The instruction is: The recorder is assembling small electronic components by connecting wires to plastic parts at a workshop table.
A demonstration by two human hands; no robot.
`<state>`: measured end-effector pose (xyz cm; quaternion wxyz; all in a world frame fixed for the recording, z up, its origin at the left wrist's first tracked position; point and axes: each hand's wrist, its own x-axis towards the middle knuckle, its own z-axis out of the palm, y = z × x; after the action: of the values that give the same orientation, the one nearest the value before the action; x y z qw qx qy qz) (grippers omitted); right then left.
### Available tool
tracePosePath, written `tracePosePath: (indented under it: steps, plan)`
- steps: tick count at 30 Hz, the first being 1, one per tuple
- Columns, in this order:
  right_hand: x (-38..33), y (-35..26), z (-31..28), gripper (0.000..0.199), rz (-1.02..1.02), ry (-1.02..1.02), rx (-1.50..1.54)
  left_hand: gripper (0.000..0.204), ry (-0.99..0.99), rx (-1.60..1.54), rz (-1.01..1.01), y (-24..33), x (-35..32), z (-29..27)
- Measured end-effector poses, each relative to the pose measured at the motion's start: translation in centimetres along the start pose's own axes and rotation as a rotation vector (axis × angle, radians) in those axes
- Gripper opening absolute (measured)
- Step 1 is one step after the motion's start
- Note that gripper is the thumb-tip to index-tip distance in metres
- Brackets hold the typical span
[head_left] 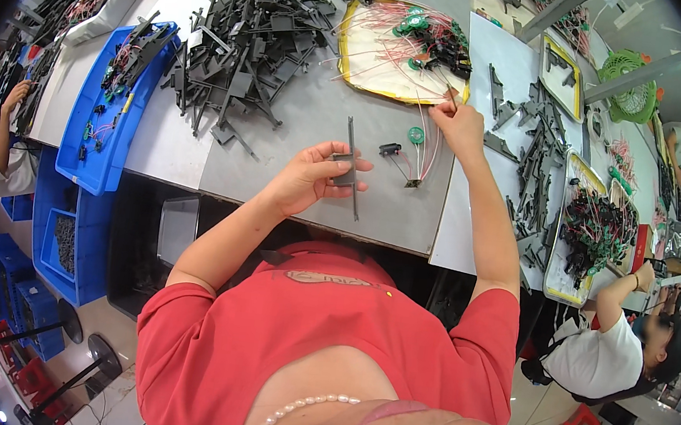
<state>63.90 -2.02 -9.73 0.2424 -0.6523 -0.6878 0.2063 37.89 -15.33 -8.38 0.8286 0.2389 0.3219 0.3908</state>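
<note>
My left hand [317,178] is closed on a dark grey plastic bracket [348,159], a long thin bar with a flat plate at its middle, held upright above the grey table. My right hand [459,129] reaches farther out, by the near right edge of a yellow-rimmed white tray [344,49]. Its fingers are pinched together at a thin dark item that I cannot make out. Between my hands lies a wired set: a green round disc [416,135], a black cylindrical component [390,148] and a small circuit board [413,183], joined by thin wires.
A large heap of dark grey brackets [245,51] lies at the far left, beside a blue bin [88,142] of wired parts. More brackets [540,160] lie to the right, near another tray [559,281] of green and black parts. Co-workers [607,339] sit at both sides.
</note>
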Motion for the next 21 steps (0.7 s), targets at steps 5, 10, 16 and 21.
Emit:
tracePosePath:
  steps: [5, 10, 16, 21]
  plan:
    - [-1.6, -2.2, -2.9, 0.013, -0.053, 0.002, 0.473, 0.034, -0.042, 0.026, 0.019, 1.4, 0.4, -0.1]
    - [-6.0, -8.8, -8.8, 0.033, -0.207, 0.072, 0.383, 0.035, -0.052, 0.124, 0.150, 3.1, 1.8, 0.5]
    - [-9.1, -10.8, -10.5, 0.015, -0.627, 0.147, 0.080, 0.032, -0.187, 0.154, 0.345, 7.1, 3.4, 3.3]
    - [-10.2, -12.8, -9.5, 0.022, -0.821, -0.134, 0.072, 0.030, -0.214, 0.217, 0.427, 7.5, 7.0, 7.3]
